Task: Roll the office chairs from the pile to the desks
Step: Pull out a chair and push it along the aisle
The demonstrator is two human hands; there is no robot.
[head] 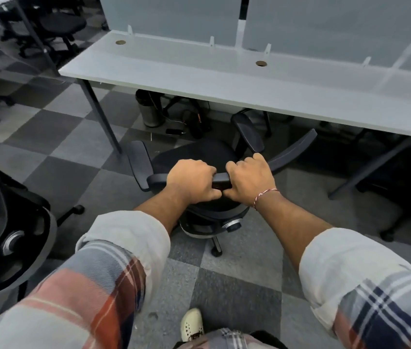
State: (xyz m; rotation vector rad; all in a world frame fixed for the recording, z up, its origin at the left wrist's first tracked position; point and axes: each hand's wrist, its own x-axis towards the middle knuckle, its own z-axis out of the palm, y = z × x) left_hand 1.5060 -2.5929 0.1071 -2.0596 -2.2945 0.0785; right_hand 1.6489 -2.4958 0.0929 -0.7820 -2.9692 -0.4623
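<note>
While the black office chair (194, 153) stands on the checkered carpet just before the white desk (199, 71), the left hand (192, 181) and right hand (251, 180) reach forward side by side, fingers (205, 170) clenched around its top back rail.

Single head-worn wide view, angled forward and down, close over the chair back (220, 178), desk (199, 71) beyond.
</note>
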